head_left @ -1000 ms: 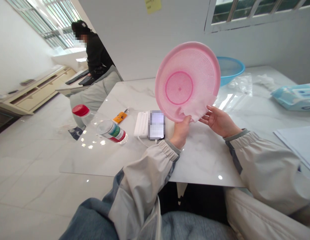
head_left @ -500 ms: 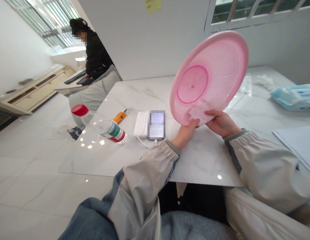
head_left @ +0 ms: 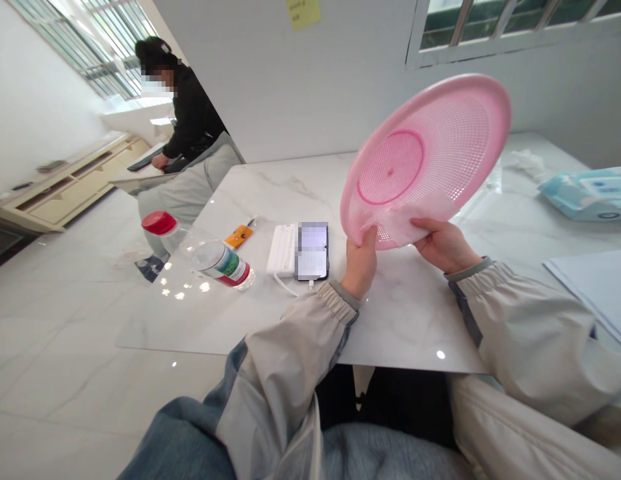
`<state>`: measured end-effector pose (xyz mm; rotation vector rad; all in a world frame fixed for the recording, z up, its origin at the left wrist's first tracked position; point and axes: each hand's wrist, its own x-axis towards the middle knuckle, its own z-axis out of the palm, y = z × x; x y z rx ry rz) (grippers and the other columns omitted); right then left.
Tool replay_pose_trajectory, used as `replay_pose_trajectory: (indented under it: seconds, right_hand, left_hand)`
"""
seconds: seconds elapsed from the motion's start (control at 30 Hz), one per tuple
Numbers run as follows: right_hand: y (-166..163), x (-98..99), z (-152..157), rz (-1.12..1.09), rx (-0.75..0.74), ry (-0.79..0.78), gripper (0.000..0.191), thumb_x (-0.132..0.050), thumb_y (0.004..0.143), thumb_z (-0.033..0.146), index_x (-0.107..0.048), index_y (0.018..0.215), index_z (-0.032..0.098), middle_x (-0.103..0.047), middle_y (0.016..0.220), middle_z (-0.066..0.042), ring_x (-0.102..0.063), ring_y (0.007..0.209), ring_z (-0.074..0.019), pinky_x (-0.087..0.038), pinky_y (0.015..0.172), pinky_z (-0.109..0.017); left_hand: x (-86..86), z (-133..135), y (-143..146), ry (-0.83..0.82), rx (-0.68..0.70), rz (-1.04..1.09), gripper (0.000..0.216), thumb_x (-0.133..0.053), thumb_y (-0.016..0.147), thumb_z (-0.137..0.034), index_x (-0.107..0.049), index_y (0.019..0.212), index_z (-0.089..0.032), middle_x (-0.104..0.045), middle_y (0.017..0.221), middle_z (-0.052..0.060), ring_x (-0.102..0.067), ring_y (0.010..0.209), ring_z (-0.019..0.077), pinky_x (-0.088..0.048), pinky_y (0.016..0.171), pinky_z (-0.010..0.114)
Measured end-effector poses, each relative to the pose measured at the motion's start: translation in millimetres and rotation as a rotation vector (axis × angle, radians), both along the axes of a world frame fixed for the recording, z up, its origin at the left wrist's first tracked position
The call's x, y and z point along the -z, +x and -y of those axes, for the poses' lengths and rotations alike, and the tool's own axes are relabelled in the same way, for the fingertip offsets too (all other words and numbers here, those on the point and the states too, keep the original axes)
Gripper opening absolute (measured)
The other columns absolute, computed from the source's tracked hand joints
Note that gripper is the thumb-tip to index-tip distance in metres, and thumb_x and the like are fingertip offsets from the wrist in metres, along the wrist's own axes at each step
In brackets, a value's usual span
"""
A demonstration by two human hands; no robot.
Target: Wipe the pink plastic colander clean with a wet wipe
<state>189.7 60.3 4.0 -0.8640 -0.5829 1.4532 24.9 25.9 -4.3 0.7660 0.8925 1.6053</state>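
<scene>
I hold a round pink plastic strainer basket (head_left: 430, 147) up above the white marble table (head_left: 290, 193), its inside turned toward me and tilted to the right. My left hand (head_left: 361, 260) grips its lower rim with the thumb on the edge. My right hand (head_left: 443, 243) presses a white tissue (head_left: 407, 225) against the mesh near the lower rim.
A clear bottle with a red cap (head_left: 197, 250) lies on its side at the table's left. A phone on a white power bank (head_left: 301, 250), an orange item (head_left: 239, 235), a blue wipes pack (head_left: 587, 193), crumpled plastic and papers (head_left: 593, 283) lie around. Another person (head_left: 190, 133) sits beyond the left corner.
The basket has moved right and tilted further, now hiding the blue bowl behind it. My right hand with the tissue slid along the lower rim; my left thumb shifted on the edge.
</scene>
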Motion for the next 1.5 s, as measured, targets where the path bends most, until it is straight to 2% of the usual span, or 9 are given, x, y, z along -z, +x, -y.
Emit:
replay_pose_trajectory:
  seconds: [0.13, 0.27, 0.47, 0.73, 0.97, 1.23, 1.37, 1.5]
  right_hand:
    - [-0.9, 1.8, -1.3, 0.008, 0.063, 0.008, 0.058, -0.079, 0.078, 0.0, -0.077, 0.127, 0.031, -0.085, 0.123, 0.001, -0.07, 0.144, -0.0254, -0.054, 0.128, -0.042]
    - [-1.1, -0.7, -0.1, 0.01, 0.065, 0.01, 0.052, -0.078, 0.078, 0.002, -0.078, 0.123, 0.028, -0.086, 0.121, -0.002, -0.07, 0.144, -0.0259, -0.054, 0.128, -0.041]
    - [-5.7, -12.0, 7.4, -0.063, -0.035, 0.038, 0.066, -0.07, 0.072, 0.002, -0.075, 0.131, 0.031, -0.085, 0.125, 0.0, -0.072, 0.139, -0.031, -0.06, 0.123, -0.057]
    - [-8.4, -11.1, 8.2, -0.118, -0.003, 0.095, 0.072, -0.066, 0.064, -0.003, -0.076, 0.126, 0.034, -0.085, 0.124, 0.004, -0.068, 0.144, -0.0301, -0.05, 0.132, -0.06]
    - [-7.5, -10.5, 7.1, -0.131, -0.007, 0.092, 0.063, -0.065, 0.064, -0.004, -0.076, 0.117, 0.03, -0.086, 0.116, 0.001, -0.07, 0.139, -0.0307, -0.05, 0.132, -0.057]
    - [-5.1, -9.7, 4.4, -0.074, 0.008, 0.076, 0.05, -0.065, 0.067, -0.002, -0.076, 0.105, 0.028, -0.086, 0.114, 0.0, -0.066, 0.145, -0.0269, -0.043, 0.138, -0.044]
    - [-5.4, -7.4, 2.8, -0.065, 0.038, 0.051, 0.051, -0.064, 0.067, -0.002, -0.077, 0.106, 0.029, -0.086, 0.111, 0.002, -0.068, 0.143, -0.025, -0.04, 0.139, -0.041]
    - [-5.4, -5.8, 1.9, -0.055, 0.06, 0.055, 0.051, -0.067, 0.069, -0.002, -0.077, 0.107, 0.029, -0.086, 0.114, 0.002, -0.069, 0.141, -0.0256, -0.039, 0.14, -0.043]
  left_hand:
    - [-1.0, 2.3, 0.7, -0.031, 0.021, -0.049, 0.033, -0.077, 0.093, -0.028, -0.079, 0.124, -0.019, -0.08, 0.137, 0.008, -0.059, 0.154, 0.0313, -0.041, 0.134, 0.048]
    - [0.8, 2.5, -0.2, -0.073, 0.024, -0.07, 0.041, -0.077, 0.09, -0.026, -0.078, 0.131, -0.018, -0.076, 0.145, 0.01, -0.058, 0.154, 0.0325, -0.039, 0.135, 0.047]
    - [10.7, -2.9, -1.8, -0.044, 0.1, -0.066, 0.05, -0.071, 0.091, -0.021, -0.072, 0.141, -0.027, -0.074, 0.151, 0.003, -0.061, 0.151, 0.0269, -0.043, 0.132, 0.045]
    - [11.5, -3.5, -0.3, -0.105, 0.125, -0.044, 0.052, -0.074, 0.088, -0.021, -0.074, 0.14, -0.025, -0.074, 0.15, 0.006, -0.061, 0.151, 0.0307, -0.045, 0.13, 0.049]
    - [11.8, -0.7, -0.9, -0.009, 0.133, -0.081, 0.05, -0.075, 0.089, -0.024, -0.073, 0.14, -0.025, -0.073, 0.15, 0.006, -0.061, 0.15, 0.0295, -0.04, 0.134, 0.048]
    - [9.6, 2.5, -2.6, 0.039, 0.11, -0.129, 0.044, -0.077, 0.092, -0.027, -0.075, 0.136, -0.027, -0.072, 0.152, 0.005, -0.058, 0.153, 0.0302, -0.038, 0.135, 0.046]
    - [9.9, 3.0, -2.9, -0.004, 0.128, -0.144, 0.045, -0.077, 0.092, -0.025, -0.074, 0.137, -0.028, -0.072, 0.153, 0.004, -0.058, 0.154, 0.0294, -0.037, 0.136, 0.046]
    - [11.3, 2.0, -2.6, -0.04, 0.126, -0.175, 0.047, -0.075, 0.093, -0.024, -0.073, 0.139, -0.026, -0.072, 0.153, 0.005, -0.058, 0.154, 0.0283, -0.037, 0.137, 0.045]
